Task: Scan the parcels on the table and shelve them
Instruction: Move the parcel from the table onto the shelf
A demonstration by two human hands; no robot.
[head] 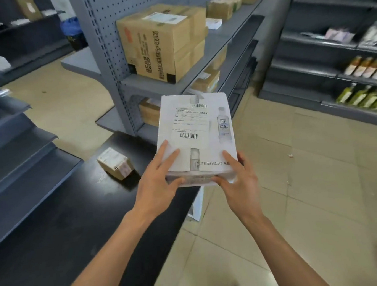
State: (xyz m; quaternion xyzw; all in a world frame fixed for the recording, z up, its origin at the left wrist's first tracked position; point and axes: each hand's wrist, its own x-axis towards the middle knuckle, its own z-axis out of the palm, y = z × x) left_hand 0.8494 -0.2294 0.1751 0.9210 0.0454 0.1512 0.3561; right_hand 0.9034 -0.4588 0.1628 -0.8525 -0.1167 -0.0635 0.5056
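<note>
from the head camera i see both my hands holding a white parcel box in the air, over the black table's right edge and in front of the grey shelving unit. my left hand grips its near-left corner, fingers on top, and my right hand grips the near-right corner. its shipping label faces up. a small cardboard parcel lies on the table, and a large cardboard box sits on the shelf.

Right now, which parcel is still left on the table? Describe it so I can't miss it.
Find the long black table running along the left, below the grey shelving. Near its far end lies a small brown cardboard box with a white label on top. Unlike the white parcel gripped by the left hand and right hand, nobody holds it.
</note>
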